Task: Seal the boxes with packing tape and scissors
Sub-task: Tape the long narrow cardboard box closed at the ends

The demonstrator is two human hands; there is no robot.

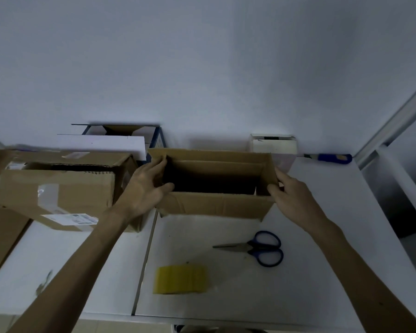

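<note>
Tape roll (pixel 179 280), scissors (pixel 257 247) lie apart; left hand (pixel 147 186), right hand (pixel 291 195) grip box (pixel 216 205) ends.

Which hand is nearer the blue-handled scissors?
Right. The right hand grips the open brown cardboard box's right end, just beyond the blue-handled scissors; the left hand holds its left end.

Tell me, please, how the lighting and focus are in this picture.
Head view: dim, bluish light throughout; the inside of the open box is almost black. Head view again: the tape roll looks soft and smeared, the scissors crisper, and straight lines lean outward near the edges.
</note>
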